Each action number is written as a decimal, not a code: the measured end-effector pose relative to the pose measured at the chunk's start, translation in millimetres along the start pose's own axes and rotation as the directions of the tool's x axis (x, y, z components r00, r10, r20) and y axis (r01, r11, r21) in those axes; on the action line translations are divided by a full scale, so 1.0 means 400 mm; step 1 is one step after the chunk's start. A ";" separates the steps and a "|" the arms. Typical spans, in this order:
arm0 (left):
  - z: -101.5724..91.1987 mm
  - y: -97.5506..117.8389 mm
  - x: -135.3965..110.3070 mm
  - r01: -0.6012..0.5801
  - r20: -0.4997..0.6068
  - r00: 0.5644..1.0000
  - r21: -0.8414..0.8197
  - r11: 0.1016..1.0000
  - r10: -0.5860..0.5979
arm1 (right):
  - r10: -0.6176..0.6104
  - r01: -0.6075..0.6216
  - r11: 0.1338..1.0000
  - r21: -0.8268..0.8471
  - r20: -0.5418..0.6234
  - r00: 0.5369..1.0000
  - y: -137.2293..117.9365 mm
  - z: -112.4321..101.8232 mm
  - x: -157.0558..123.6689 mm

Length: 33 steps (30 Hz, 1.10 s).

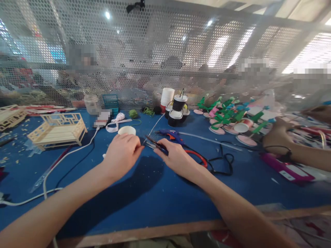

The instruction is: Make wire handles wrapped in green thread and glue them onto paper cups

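My left hand is closed, thumb and fingertips pinching one end of a thin twisted silvery cord. From there the cord slants up and away towards some black-and-white cups. Gripped in my right hand is a pair of scissors, its blades beside my left fingertips at the cord. A curved red handle shows past the right hand; whether it belongs to the scissors I cannot tell. Just behind the scissors lies a blue glue gun. A white paper cup stands behind my left hand, partly hidden.
On the left are a small wooden bed frame and a white cable. Glue sticks and a black cord lie right of centre. Green paper plants, a purple power strip and another person's arm are at right.
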<state>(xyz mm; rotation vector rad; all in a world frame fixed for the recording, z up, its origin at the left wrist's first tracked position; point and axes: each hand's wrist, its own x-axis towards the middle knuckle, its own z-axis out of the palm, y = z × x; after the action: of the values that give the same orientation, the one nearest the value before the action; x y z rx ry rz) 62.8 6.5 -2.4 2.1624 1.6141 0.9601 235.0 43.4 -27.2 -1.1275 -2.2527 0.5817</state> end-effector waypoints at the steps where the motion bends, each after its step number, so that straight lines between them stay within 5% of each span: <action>1: -0.001 0.002 -0.001 -0.028 -0.055 0.998 0.084 0.996 0.033 | 0.002 -0.002 1.000 -0.016 -0.009 1.000 0.001 0.003 0.002; 3: -0.003 0.002 -0.002 -0.017 -0.046 0.999 0.026 1.000 0.018 | 0.007 -0.007 1.000 0.004 -0.011 1.000 0.000 0.002 0.003; 5: -0.007 -0.004 -0.002 0.088 0.093 0.994 -0.286 0.954 -0.064 | 0.012 -0.012 0.997 0.082 0.003 1.000 -0.007 -0.004 0.000; 8: -0.007 -0.021 -0.002 0.346 0.374 0.924 -0.738 0.580 -0.076 | -0.013 0.003 0.978 0.208 0.045 0.999 -0.015 -0.011 -0.004; 11: 0.005 -0.035 -0.004 0.511 0.538 0.842 -0.818 0.262 0.038 | -0.040 0.021 0.967 0.253 0.070 0.997 -0.017 -0.010 -0.005; 15: 0.021 -0.040 -0.008 0.588 0.606 0.784 -0.794 0.155 0.130 | -0.056 0.032 0.969 0.246 0.091 0.994 -0.019 -0.009 -0.002; 17: 0.020 -0.039 -0.007 0.549 0.582 0.809 -0.797 0.252 0.079 | -0.043 0.020 0.976 0.218 0.101 0.994 -0.019 -0.008 0.001; 19: 0.017 -0.037 -0.005 0.425 0.477 0.878 -0.731 0.534 -0.046 | -0.010 -0.003 0.990 0.144 0.089 0.996 -0.015 -0.003 0.006; 22: 0.012 -0.032 -0.003 0.141 0.117 0.987 -0.306 0.941 -0.110 | 0.047 -0.047 0.999 0.011 0.051 0.998 -0.004 0.012 0.013; 24: 0.012 -0.029 -0.004 0.034 -0.043 0.998 -0.084 0.996 -0.038 | 0.059 -0.058 0.998 -0.020 0.042 0.997 0.002 0.020 0.016; 26: 0.011 -0.028 -0.004 0.048 -0.033 0.998 -0.126 0.991 -0.052 | 0.055 -0.055 0.998 0.000 0.041 0.998 0.003 0.023 0.018; 28: 0.009 -0.030 -0.001 0.175 0.124 0.983 -0.405 0.897 -0.136 | 0.046 -0.048 0.997 0.058 0.042 0.998 0.000 0.018 0.017; 30: 0.008 -0.034 0.003 0.375 0.353 0.921 -0.694 0.614 -0.163 | 0.026 -0.033 0.990 0.135 0.051 0.998 -0.004 0.011 0.015; 33: 0.013 -0.040 0.003 0.572 0.575 0.817 -0.801 0.174 -0.040 | -0.012 -0.002 0.976 0.218 0.063 0.998 -0.007 0.003 0.012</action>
<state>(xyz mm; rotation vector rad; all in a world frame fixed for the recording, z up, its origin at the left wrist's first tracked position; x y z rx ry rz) 54.4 14.0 -14.8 0.9217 0.7300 0.8543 230.2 45.7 -25.1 -1.0056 -2.1808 0.8508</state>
